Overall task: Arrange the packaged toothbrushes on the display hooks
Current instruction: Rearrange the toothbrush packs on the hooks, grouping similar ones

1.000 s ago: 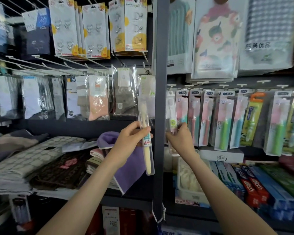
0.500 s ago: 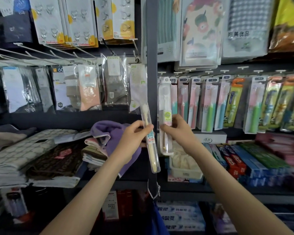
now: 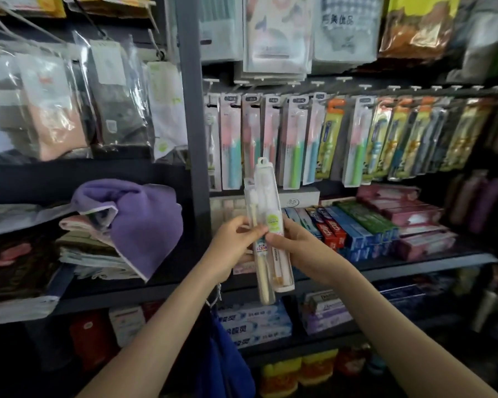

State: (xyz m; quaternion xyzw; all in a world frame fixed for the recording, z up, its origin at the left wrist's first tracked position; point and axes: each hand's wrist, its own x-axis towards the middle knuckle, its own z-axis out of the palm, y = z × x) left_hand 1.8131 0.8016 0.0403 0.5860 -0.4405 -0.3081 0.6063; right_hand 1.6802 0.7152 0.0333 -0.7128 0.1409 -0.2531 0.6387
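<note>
Two clear toothbrush packs are held upright side by side in front of the shelves. My left hand pinches the slim pack with the cream brush. My right hand grips the wider pack with the yellow-green label, whose hang tab points up. A row of packaged toothbrushes hangs on display hooks above and behind my hands, pink, green and blue ones to the left, yellow cards to the right.
A grey upright post splits the rack. Left of it hang bagged socks, with a purple towel on folded cloths below. Toothpaste boxes fill the shelf under the toothbrush row; more boxes lie on the lower shelf.
Both hands have come down and together from the hooks, bringing the two packs side by side. The view has dropped and shifted right.
</note>
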